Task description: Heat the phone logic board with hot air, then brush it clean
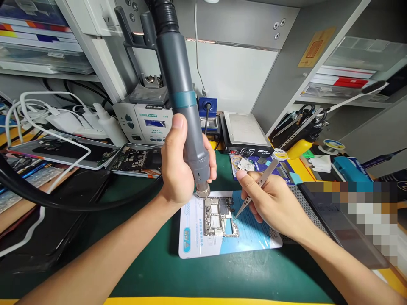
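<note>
My left hand (179,165) is wrapped round the grey handle of a hot air gun (182,80), whose metal nozzle (202,190) points down just above the upper left of a circuit board (219,217). The board lies flat on a white and blue mat (254,237). Between the thumb and fingers of my right hand (267,195) is a pair of metal tweezers (261,181). Their tips are at the board's right edge; whether they touch it I cannot tell.
Behind stand a white hot air station (143,120) and a flat heating plate (246,129). An opened laptop-like device (136,159) lies at the left, near the thick black hose (79,205). Right of the mat are a perforated grey panel (302,207) and a yellow bottle (299,149).
</note>
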### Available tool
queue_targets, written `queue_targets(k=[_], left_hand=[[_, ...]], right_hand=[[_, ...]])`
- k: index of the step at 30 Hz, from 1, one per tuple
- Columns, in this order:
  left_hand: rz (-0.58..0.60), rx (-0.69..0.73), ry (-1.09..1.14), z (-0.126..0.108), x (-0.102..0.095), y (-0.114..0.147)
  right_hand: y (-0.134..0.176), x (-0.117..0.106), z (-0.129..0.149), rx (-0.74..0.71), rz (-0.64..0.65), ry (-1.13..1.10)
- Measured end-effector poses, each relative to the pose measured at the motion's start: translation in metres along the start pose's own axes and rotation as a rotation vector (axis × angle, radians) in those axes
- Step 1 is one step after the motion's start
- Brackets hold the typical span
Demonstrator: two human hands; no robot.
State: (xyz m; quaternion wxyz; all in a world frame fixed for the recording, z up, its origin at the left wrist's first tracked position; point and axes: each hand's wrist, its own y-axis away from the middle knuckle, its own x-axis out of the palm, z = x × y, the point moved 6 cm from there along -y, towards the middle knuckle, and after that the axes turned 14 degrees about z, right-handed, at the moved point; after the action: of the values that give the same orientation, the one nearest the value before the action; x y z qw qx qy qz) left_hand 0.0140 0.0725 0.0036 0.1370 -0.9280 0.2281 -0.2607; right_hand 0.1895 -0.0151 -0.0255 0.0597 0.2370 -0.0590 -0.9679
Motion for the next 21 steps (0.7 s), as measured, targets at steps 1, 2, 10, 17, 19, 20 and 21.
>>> queue_targets(k=[1,2,10,17,19,20,21], left_hand=[[-0.003,-0.001,-0.001,0.000,0.001,0.001],[-0.005,-0.002,-0.002,0.000,0.001,0.001],[0.019,0.003,0.003,-0.001,0.002,0.003],[0.004,-0.005,-0.002,0.003,0.006,0.007],[0.001,-0.016,-0.006,0.004,0.008,0.009],[0.002,-0.024,-0.007,0.005,0.009,0.010],[0.002,-0.031,-0.006,0.005,0.010,0.010]], right_hand=[[0.000,0.000,0.000,-0.001,-0.002,0.000],[-0.001,-0.001,0.000,-0.004,-0.009,0.000],[-0.006,-0.010,-0.003,0.047,0.010,-0.184],[-0.006,-0.005,-0.008,0.092,0.091,-0.289],[-0.006,-0.003,-0.008,0.091,0.096,-0.271],[-0.005,-0.002,-0.008,0.088,0.099,-0.261],[-0.005,-0.001,-0.007,0.086,0.102,-0.252]])
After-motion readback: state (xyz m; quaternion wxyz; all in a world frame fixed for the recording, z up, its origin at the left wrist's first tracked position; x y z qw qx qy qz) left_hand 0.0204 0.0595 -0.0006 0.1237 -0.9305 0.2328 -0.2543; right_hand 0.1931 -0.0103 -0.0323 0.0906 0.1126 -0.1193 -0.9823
